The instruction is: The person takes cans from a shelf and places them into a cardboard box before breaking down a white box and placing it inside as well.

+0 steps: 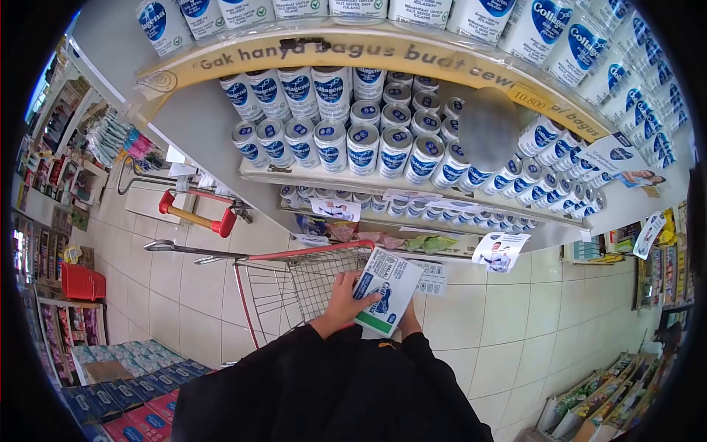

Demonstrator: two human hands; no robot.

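Observation:
A white cardboard box (403, 283) with blue print and a green band is held in front of my body, tilted, with a flap (433, 278) sticking out at its far right. My left hand (342, 300) grips its left side, the thumb lying across the front face. On the lower right edge my right hand (411, 318) clasps it, most of its fingers hidden behind the cardboard. Just beyond the box and to the left stands a wire shopping cart (294, 283) with a red rim.
Ahead is a shelf with rows of white and blue cans (363, 147) under a yellow banner (331, 50). A second cart handle (193, 215) is at left. Stacked packs (140, 398) lie at lower left, a red basket (82, 282) farther off, and product boxes (589, 394) at lower right.

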